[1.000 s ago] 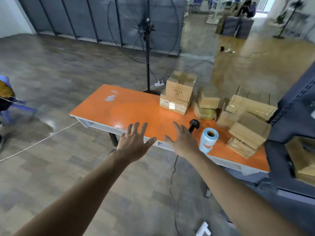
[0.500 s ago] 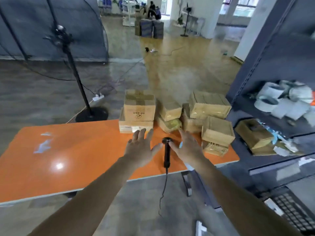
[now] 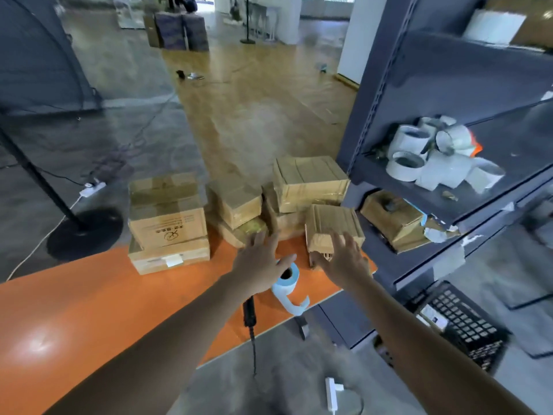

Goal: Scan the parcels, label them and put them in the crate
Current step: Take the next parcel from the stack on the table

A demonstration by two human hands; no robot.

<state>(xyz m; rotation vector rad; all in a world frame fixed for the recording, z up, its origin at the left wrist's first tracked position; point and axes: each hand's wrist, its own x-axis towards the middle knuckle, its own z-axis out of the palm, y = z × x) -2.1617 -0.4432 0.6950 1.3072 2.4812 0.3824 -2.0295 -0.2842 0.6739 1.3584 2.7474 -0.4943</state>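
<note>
Several dark shelves of the rack [image 3: 419,94] fill my right side; one holds a heap of white rolls [image 3: 431,157], the one below an opened carton [image 3: 392,217] with torn paper beside it. Those look like stores, kept off the working area. The orange surface [image 3: 89,310] runs from my left up to the rack, and the parcels [image 3: 236,205] are crowded at its far right end, I think so that the near stretch is free for scanning and labelling. The printed box [image 3: 167,217] sits on a flat parcel [image 3: 169,256]; to its right lie smaller taped ones, the broad parcel [image 3: 311,181] on top, and the ridged parcel [image 3: 332,223] nearest me. The black crate [image 3: 460,327] stands on the floor at the foot of the rack, low on my right, near the pile, so a labelled parcel has a short way to go; what is in it I cannot make out beyond a pale patch. I judge I am about to pick a parcel for scanning. My right hand [image 3: 344,262] reaches with fingers spread at the front of the ridged parcel, holding nothing; whether it touches I cannot tell. My left hand [image 3: 260,265] is spread too, empty, above the blue label roll [image 3: 288,280], whose loose tail curls toward the near edge. The scanner [image 3: 249,311] lies beneath my left wrist, its head hidden, cord hanging to the floor.
</note>
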